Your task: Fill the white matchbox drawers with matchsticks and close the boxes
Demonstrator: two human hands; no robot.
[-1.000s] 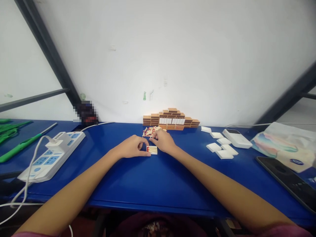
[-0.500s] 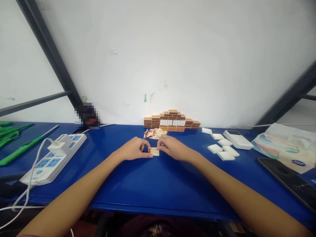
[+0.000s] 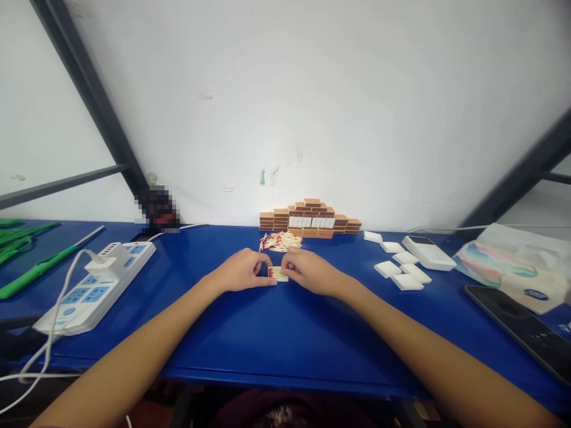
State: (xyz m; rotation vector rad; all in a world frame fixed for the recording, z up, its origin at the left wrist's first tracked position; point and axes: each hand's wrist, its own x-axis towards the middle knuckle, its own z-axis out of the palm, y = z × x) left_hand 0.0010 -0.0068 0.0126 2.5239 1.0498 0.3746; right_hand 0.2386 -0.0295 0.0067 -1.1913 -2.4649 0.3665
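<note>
A small open matchbox tray point(image 3: 276, 273) filled with red-tipped matches lies on the blue table point(image 3: 285, 333), between my hands. My left hand point(image 3: 243, 270) pinches its left end. My right hand point(image 3: 310, 270) closes on its right end and partly covers it. Just behind lies a loose pile of matches point(image 3: 280, 241). Against the wall stands a stepped stack of brown matchboxes point(image 3: 311, 217).
Several white box sleeves point(image 3: 399, 267) lie at the right with a white device point(image 3: 428, 251), a tissue pack point(image 3: 513, 264) and a dark phone point(image 3: 521, 327). A white power strip point(image 3: 96, 285) with cable and green tools point(image 3: 27, 261) are at the left.
My right hand drew back from the match pile to the tray's right end and closed on it. My left hand stayed on the tray's left end.
</note>
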